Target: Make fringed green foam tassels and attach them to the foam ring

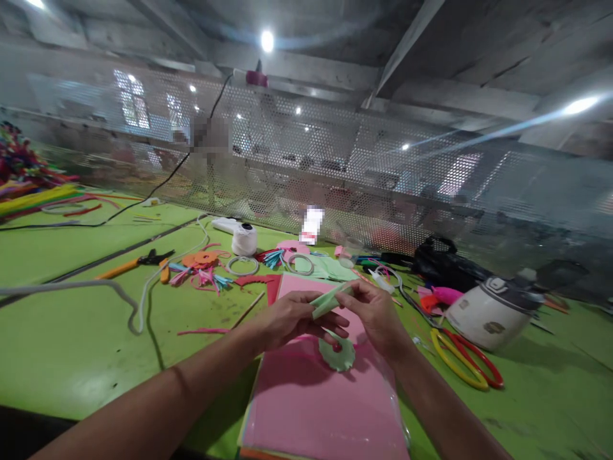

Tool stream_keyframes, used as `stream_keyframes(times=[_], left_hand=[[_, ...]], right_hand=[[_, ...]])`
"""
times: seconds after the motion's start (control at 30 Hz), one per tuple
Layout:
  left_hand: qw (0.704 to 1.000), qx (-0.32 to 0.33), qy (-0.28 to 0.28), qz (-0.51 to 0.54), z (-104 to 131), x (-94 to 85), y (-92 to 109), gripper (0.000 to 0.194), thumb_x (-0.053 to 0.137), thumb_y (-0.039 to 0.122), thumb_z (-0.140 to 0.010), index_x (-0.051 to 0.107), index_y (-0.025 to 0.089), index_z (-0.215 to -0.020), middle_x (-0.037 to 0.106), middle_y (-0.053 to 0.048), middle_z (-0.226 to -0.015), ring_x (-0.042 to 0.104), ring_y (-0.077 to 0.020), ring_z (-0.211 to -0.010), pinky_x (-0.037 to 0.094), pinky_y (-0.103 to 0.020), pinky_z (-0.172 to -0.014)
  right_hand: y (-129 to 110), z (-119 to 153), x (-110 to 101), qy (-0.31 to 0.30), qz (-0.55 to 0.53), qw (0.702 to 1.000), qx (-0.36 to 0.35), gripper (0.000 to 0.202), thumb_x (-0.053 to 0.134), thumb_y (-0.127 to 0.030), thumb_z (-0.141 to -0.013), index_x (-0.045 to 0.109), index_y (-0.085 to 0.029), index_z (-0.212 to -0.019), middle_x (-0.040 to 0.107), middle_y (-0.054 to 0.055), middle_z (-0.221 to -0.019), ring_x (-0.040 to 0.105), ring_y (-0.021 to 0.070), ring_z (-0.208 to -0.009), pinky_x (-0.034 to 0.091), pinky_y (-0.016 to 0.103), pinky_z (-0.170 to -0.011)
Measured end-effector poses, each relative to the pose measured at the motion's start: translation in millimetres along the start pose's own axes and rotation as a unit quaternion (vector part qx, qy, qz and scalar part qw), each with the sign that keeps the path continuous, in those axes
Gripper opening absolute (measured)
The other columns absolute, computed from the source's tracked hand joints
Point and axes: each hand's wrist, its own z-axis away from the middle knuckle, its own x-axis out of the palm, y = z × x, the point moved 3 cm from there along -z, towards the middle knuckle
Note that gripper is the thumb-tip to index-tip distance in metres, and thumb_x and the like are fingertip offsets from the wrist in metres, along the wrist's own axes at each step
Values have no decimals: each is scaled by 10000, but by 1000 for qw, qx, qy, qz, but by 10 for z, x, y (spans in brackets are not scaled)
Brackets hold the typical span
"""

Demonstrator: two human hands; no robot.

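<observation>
pink sheets [325, 409] lie closest to me on the green table [71, 351]. over them, my left hand [287, 319] pinches one end of the folded green paper [326, 303], lower fingers loosely spread; my right hand [378, 313] has finger and thumb closed on its other end. its long axis slants up rightward, between both hands. a wavy-edged green disc [341, 361] sits just below my left fingers.

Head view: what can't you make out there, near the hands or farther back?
All in the head view:
- Green disc: upper part, behind left hand.
- Green paper: far end, under right hand's fingers.
- Pink sheets: near end, cut off by bottom edge.
- Black bag: contents, inside dark plastic.
- Room behind mesh screen: blurred.
</observation>
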Motion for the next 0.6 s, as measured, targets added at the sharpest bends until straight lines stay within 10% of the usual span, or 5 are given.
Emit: stream_keyframes(times=[0.6], left_hand=[[973,27,87,-214,-78,-32,-155,359,490,500,-837,500,141,-813,650,-85,-710,597,-135,-485,454,-221,-395]], right_hand=[[90,6,63,3,27,999,19,167,682,-292,-697,563,-178,-671,525,-33,-595,475,120,-570,391,263,-556]])
